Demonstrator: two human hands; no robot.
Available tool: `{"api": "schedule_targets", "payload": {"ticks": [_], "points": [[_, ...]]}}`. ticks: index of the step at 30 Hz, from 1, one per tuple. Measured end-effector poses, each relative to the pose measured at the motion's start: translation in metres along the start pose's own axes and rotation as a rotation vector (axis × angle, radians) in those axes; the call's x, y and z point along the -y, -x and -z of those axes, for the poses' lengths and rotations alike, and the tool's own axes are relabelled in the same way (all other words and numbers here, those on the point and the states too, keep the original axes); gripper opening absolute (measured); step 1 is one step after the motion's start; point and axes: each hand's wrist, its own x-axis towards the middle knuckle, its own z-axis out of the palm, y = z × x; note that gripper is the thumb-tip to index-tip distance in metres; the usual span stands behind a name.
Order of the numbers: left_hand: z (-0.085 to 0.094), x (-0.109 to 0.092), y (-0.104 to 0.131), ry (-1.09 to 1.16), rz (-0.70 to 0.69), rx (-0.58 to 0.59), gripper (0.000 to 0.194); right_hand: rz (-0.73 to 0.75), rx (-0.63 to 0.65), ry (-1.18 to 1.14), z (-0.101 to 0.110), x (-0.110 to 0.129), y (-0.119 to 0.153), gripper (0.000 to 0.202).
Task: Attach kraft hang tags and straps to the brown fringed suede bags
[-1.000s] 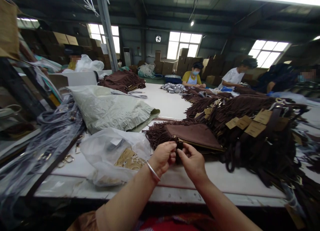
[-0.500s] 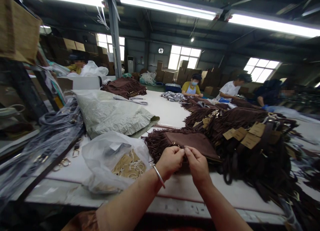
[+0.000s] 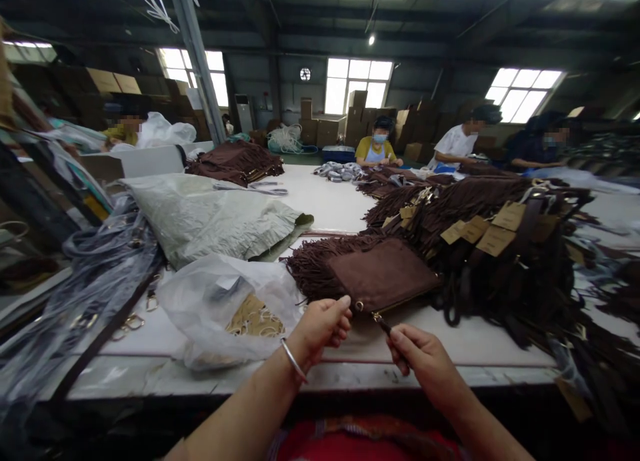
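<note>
A brown fringed bag (image 3: 385, 271) lies on the table in front of me, its zipped edge towards me. My right hand (image 3: 417, 351) is closed on a dark zipper pull (image 3: 384, 324) that stretches from gold hardware at the bag's near edge. Beside the bag's near left corner, close to a gold ring (image 3: 359, 306), my left hand (image 3: 325, 324) has its fingers curled and thumb pressed down. Whatever it pinches, if anything, is hidden. A clear plastic bag (image 3: 200, 314) holding tan hang tags (image 3: 255, 314) with white strings sits left of my left hand.
Fringed brown bags with tan tags are heaped (image 3: 480, 248) to the right. At left are a pale woven sack (image 3: 210, 214) and plastic-wrapped straps (image 3: 100, 268). Another brown pile (image 3: 235, 160) lies farther back. Several co-workers sit across the room; one wears a yellow top (image 3: 367, 149).
My hands have come apart: the right one has drawn back towards me and right with the zipper pull, the left one has shifted left. The view has tilted down slightly.
</note>
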Motion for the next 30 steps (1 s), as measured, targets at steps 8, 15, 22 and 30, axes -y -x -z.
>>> {"api": "schedule_targets", "payload": {"ticks": [8, 15, 22, 30], "points": [[-0.046, 0.019, -0.019, 0.199, 0.224, -0.056, 0.05, 0.006, -0.001, 0.092, 0.017, -0.015, 0.02, 0.046], [-0.037, 0.017, -0.015, 0.175, 0.217, 0.018, 0.025, -0.038, -0.043, 0.138, 0.032, -0.029, 0.025, 0.045], [-0.023, 0.037, -0.002, 0.152, 0.2, 0.111, 0.025, -0.098, -0.047, 0.064, 0.027, -0.042, 0.025, 0.043], [0.047, -0.042, 0.059, -0.687, -0.186, 0.248, 0.022, -0.094, -0.041, 0.269, 0.042, -0.065, 0.025, 0.043]]}}
